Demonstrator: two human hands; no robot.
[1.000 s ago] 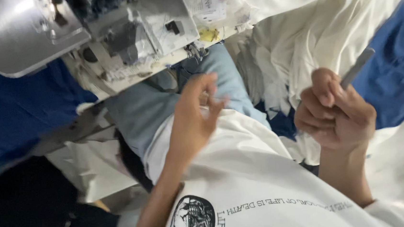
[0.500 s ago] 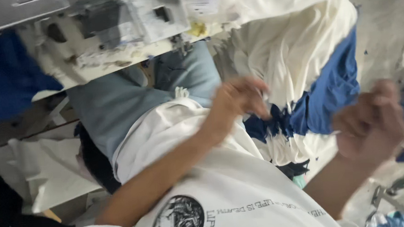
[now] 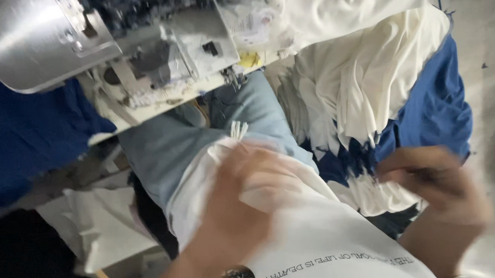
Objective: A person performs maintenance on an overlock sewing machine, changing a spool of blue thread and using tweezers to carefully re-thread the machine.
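Since half a second ago the left hand has dropped from the knee back toward the body and now lies blurred over the hem of the white printed shirt the person wears. The right hand has swung in from the far right and come closer to the hanging cloth. The view has also tilted, so the machine fills the top left again.

Nearest, the left hand rests on the shirt, its fingers loosely bent; the blur hides whether it pinches the fabric, so I cannot tell its grip. A small bunch of white threads sticks up just beyond its fingertips, at the shirt's edge. The right hand is curled, knuckles up, beside the ragged lower edge of the white fabric pile; whether it holds anything cannot be told.

Beyond the hands, light blue jeans cover the person's lap, running up under the machine. Blue cloth hangs beneath the white pile on the right.

Farthest, the grey sewing machine sits at the table's near edge, with dark blue fabric draped to its left.
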